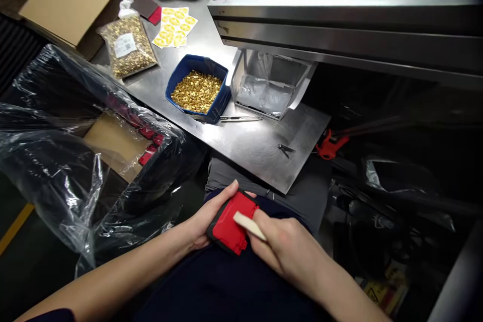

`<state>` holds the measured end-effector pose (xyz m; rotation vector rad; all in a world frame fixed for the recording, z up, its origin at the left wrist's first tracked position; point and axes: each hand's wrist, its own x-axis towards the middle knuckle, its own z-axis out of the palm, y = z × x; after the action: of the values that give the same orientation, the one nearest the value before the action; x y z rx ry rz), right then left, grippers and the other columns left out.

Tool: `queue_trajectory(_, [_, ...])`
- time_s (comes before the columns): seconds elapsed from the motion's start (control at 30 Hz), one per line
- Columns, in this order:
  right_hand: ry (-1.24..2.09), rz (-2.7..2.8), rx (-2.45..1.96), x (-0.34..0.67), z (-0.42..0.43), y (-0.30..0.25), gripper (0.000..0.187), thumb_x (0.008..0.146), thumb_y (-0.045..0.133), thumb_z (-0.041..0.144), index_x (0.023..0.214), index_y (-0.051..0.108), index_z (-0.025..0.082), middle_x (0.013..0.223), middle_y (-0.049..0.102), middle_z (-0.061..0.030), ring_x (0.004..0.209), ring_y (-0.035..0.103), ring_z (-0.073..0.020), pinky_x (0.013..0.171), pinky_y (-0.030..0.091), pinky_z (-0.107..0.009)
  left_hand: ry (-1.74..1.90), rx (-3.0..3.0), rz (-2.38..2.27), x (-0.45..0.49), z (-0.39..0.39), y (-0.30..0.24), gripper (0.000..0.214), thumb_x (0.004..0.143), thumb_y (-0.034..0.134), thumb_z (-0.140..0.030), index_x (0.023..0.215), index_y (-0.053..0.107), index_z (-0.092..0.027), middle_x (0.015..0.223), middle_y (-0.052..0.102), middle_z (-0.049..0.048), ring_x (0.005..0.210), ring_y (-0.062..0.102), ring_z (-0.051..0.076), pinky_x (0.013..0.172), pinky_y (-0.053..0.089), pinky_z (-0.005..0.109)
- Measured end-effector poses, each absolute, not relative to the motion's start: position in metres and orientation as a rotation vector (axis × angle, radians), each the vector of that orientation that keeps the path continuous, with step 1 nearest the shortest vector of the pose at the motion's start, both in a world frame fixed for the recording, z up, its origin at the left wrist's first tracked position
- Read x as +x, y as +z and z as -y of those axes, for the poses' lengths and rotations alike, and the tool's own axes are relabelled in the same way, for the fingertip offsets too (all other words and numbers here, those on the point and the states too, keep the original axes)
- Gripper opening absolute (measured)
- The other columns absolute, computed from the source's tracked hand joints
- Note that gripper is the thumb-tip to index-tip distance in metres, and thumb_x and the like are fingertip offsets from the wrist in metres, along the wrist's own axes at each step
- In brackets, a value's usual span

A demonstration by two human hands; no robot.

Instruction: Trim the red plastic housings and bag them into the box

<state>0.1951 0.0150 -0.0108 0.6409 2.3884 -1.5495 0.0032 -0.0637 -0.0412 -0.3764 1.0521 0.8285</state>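
My left hand (206,219) is closed around a small red and black block (231,224), held over my lap just below the table edge. Its thumb lies along the block's top left side. My right hand (281,244) is closed on a thin cream-coloured stick (248,225), whose flat end rests on the red face of the block. Both hands touch the block from opposite sides.
A steel table (260,148) carries a blue bin of gold pieces (197,91), a clear bag of gold pieces (127,45), yellow sticker sheets (175,26), tweezers (241,118), a small clip (286,149) and a clear-lined holder (268,83). A plastic-lined carton with red parts (113,143) stands left.
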Motion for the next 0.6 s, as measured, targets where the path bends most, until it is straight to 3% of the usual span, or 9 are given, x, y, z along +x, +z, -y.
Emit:
queue_trajectory(0.07, [-1.538, -2.373, 0.682, 0.1947, -0.0163, -0.0104, 0.002, 0.099, 0.048, 0.023, 0.100, 0.048, 0.025, 0.074, 0.062, 0.0046, 0.057, 0.057, -0.0137, 0.052, 0.031, -0.027, 0.810, -0.399, -1.057, 0.0026, 0.0638, -0.0419, 0.055, 0.095, 0.054, -0.059, 0.115, 0.070, -0.011, 0.093, 0.075, 0.0132, 0.073, 0.070, 0.020, 0.065, 0.056, 0.026])
queue_trajectory(0.2, [-1.565, -2.349, 0.601, 0.1927, -0.0166, -0.0101, 0.004, 0.098, 0.050, 0.023, 0.096, 0.048, 0.025, 0.074, 0.061, 0.0043, 0.058, 0.057, -0.0135, 0.054, 0.032, -0.026, 0.816, -0.373, -1.027, 0.0024, 0.0631, -0.0425, 0.054, 0.095, 0.055, -0.058, 0.117, 0.070, -0.011, 0.097, 0.075, 0.0146, 0.081, 0.071, 0.022, 0.074, 0.058, 0.029])
queue_trajectory(0.33, [-1.552, -2.340, 0.696, 0.1914, -0.0186, -0.0091, 0.004, 0.098, 0.050, 0.022, 0.096, 0.048, 0.025, 0.073, 0.061, 0.0045, 0.057, 0.056, -0.0130, 0.053, 0.031, -0.025, 0.801, -0.400, -1.059, 0.0017, 0.0613, -0.0422, 0.054, 0.094, 0.057, -0.059, 0.112, 0.071, -0.011, 0.092, 0.075, 0.0127, 0.073, 0.070, 0.019, 0.066, 0.057, 0.026])
queue_trajectory(0.43, [-1.567, -2.319, 0.577, 0.1924, -0.0206, -0.0078, 0.004, 0.097, 0.053, 0.021, 0.099, 0.051, 0.025, 0.078, 0.065, 0.0036, 0.061, 0.060, -0.0136, 0.056, 0.035, -0.024, 0.811, -0.384, -1.041, 0.0020, 0.0598, -0.0417, 0.053, 0.095, 0.057, -0.057, 0.114, 0.070, -0.010, 0.098, 0.075, 0.0149, 0.080, 0.071, 0.022, 0.073, 0.059, 0.029])
queue_trajectory(0.6, [-1.490, -2.366, 0.700, 0.1913, -0.0195, -0.0091, 0.009, 0.096, 0.053, 0.019, 0.104, 0.053, 0.025, 0.074, 0.064, 0.0044, 0.058, 0.059, -0.0133, 0.053, 0.033, -0.024, 0.806, -0.409, -1.090, 0.0024, 0.0605, -0.0411, 0.052, 0.094, 0.059, -0.057, 0.114, 0.070, -0.011, 0.092, 0.075, 0.0138, 0.072, 0.071, 0.021, 0.065, 0.057, 0.026])
